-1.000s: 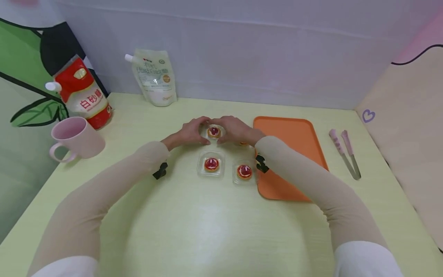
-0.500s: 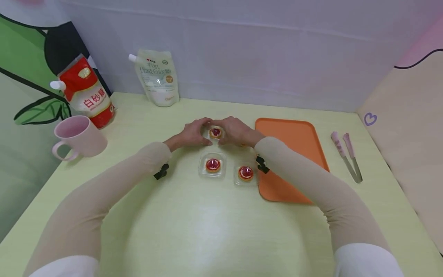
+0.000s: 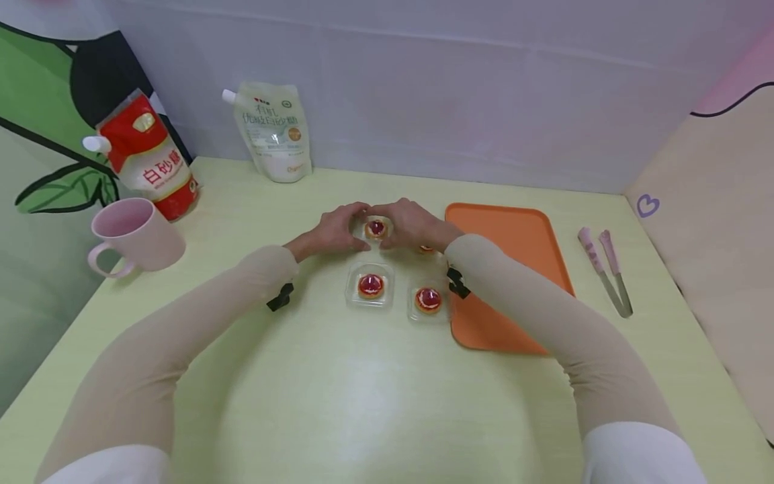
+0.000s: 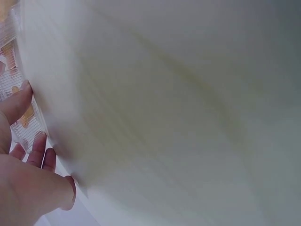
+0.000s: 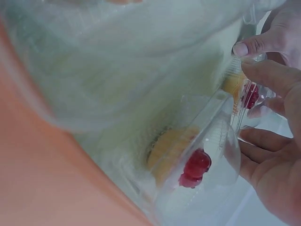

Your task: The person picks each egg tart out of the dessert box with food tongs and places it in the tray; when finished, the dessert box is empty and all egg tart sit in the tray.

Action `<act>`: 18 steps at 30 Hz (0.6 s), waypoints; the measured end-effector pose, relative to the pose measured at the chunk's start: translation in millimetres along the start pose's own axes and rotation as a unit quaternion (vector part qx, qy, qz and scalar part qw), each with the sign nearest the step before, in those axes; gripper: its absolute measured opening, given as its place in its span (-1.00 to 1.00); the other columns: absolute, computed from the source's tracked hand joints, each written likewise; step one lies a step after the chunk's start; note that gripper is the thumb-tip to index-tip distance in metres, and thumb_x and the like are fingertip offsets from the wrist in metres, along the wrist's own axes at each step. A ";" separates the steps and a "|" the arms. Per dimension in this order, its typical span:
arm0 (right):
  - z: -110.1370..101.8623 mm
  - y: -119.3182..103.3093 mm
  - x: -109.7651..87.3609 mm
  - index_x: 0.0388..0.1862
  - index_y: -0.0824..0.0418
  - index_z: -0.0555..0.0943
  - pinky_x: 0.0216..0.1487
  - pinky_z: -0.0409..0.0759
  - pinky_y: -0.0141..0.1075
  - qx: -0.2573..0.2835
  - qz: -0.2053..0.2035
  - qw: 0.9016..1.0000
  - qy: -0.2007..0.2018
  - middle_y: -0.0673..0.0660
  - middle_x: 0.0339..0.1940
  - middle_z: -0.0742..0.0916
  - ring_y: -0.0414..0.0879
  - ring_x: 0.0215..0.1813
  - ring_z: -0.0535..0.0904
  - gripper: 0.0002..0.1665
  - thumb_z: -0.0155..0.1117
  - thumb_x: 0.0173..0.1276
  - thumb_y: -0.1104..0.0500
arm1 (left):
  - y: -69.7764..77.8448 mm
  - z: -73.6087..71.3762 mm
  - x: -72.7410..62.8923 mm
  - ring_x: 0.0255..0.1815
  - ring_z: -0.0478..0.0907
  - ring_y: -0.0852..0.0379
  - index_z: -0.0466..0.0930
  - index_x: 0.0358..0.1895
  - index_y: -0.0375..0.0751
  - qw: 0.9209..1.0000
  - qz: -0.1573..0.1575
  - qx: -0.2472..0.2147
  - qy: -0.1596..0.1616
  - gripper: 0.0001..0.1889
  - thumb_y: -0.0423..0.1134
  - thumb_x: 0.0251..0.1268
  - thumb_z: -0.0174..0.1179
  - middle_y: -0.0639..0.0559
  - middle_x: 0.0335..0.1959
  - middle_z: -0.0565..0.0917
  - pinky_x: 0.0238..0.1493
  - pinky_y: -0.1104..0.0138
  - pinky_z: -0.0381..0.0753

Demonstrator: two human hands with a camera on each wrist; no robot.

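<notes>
In the head view, my left hand (image 3: pixel 335 232) and right hand (image 3: pixel 414 225) hold a small clear plastic box between them, thumbs on the near side. Inside it sits a round tart (image 3: pixel 376 229) with a glossy red topping. Another tart (image 3: pixel 426 249) is mostly hidden behind my right wrist. Two more boxed tarts lie nearer me, one tart (image 3: pixel 371 286) in the middle and one tart (image 3: pixel 428 300) by the tray. From the right wrist, a boxed tart (image 5: pixel 197 165) appears close beside my right hand. The left wrist view catches the box only at its edge.
An orange tray (image 3: pixel 508 235) lies right of the boxes, partly under my right forearm. Farther right are tongs (image 3: pixel 607 272) with pink handles. A pink mug (image 3: pixel 139 238), a red sugar pouch (image 3: pixel 151 158) and a pale pouch (image 3: pixel 272 134) stand at the left and back.
Both hands stay around the same box with hardly any movement. The whole head view shifts slightly, and the tart behind my right wrist shows a little more than half a second ago.
</notes>
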State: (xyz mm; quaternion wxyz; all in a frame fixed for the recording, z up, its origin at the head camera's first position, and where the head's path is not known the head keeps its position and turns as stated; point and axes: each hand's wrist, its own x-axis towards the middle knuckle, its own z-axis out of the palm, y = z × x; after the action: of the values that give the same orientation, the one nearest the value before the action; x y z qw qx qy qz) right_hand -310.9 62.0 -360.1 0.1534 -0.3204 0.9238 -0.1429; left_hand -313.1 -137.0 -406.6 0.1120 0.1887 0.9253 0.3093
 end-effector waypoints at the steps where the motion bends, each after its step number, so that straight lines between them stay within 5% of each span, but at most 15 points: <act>1: 0.0 0.3 0.4 0.53 -0.04 0.33 0.36 0.43 -0.04 -0.001 -0.001 1.000 0.001 0.16 0.30 0.64 0.07 0.27 0.49 -0.12 0.46 0.26 0.07 | -0.4 -0.1 0.5 0.44 0.31 -0.17 0.28 0.43 -0.21 1.000 0.001 0.002 0.000 -0.19 -0.19 0.10 0.48 -0.20 0.31 0.49 0.45 -0.26 -0.03; 18: -4.5 3.3 3.0 0.53 -0.05 0.33 0.35 0.42 0.01 -0.024 -0.015 1.000 -0.007 0.17 0.31 0.63 0.14 0.33 0.45 -0.13 0.45 0.27 0.01 | -1.0 -0.6 1.7 0.43 0.32 -0.15 0.29 0.43 -0.20 1.000 0.003 0.004 0.003 -0.17 -0.20 0.08 0.50 -0.17 0.27 0.52 0.46 -0.26 -0.04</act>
State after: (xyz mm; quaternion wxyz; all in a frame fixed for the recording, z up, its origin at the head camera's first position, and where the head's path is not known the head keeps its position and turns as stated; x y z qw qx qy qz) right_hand -316.7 63.4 -357.7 0.1504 -0.3392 0.9207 -0.1208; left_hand -315.1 -137.3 -406.9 0.1077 0.1914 0.9262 0.3066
